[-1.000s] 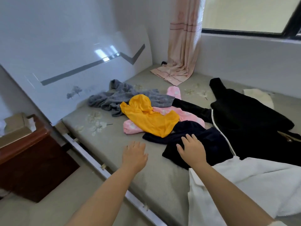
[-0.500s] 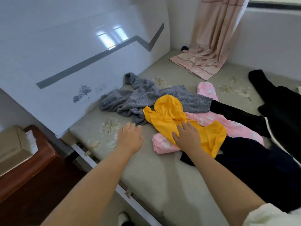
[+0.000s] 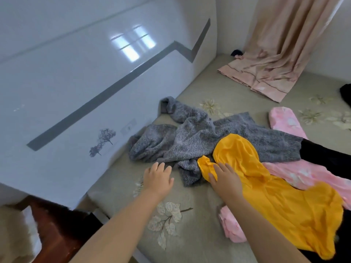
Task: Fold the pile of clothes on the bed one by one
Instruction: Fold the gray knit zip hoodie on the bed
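Note:
A crumpled grey knit sweater (image 3: 199,141) lies on the bed (image 3: 171,234) near the headboard. A yellow garment (image 3: 275,202) sprawls partly over it and over a pink floral garment (image 3: 303,173). A black garment (image 3: 326,156) pokes out at the right. My right hand (image 3: 224,179) rests with straight fingers on the yellow garment's left corner. My left hand (image 3: 157,177) hovers open just short of the sweater's near edge, fingers spread and holding nothing.
A glossy white headboard (image 3: 85,101) rises along the left. A pink curtain (image 3: 275,59) drapes onto the far corner of the bed. A brown wooden nightstand (image 3: 57,230) stands at the lower left beside the bed edge.
The view has moved closer and to the left. Both hands have reached farther forward: the right slid to the yellow garment's left corner, the left came up to the grey sweater.

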Tool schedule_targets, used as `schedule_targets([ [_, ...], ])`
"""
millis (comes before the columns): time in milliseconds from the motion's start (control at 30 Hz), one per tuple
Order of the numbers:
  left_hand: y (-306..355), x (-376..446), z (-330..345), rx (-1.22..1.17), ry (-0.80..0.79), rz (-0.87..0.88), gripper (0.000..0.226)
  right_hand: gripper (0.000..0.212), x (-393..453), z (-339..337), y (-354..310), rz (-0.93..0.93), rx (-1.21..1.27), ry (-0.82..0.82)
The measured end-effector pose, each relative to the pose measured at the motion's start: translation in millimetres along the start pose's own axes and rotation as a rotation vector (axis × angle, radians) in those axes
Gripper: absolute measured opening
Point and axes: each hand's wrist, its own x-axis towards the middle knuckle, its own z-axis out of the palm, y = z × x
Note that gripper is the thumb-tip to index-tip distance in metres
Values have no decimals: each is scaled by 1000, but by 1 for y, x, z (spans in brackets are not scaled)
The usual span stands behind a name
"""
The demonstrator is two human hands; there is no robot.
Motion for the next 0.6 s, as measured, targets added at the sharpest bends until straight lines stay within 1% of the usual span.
schedule_targets([
  [100, -34, 35, 11, 2, -49, -22, 45, 47, 33, 19, -21, 23, 26, -1],
  [267, -93, 107, 34, -11, -104, -12, 49, 51, 94, 54, -61, 32, -23, -131],
  [400, -138, 171, 62, -24, -99, 10, 53, 54, 147, 82, -94, 18, -110, -187],
  [533, -176, 214, 91, -82, -101, -79, 56, 56, 189, 111, -116, 3, -222, -282],
  [600, -189, 226, 105, -140, -111, -134, 57, 46, 200, 122, -120, 2, -284, -293],
])
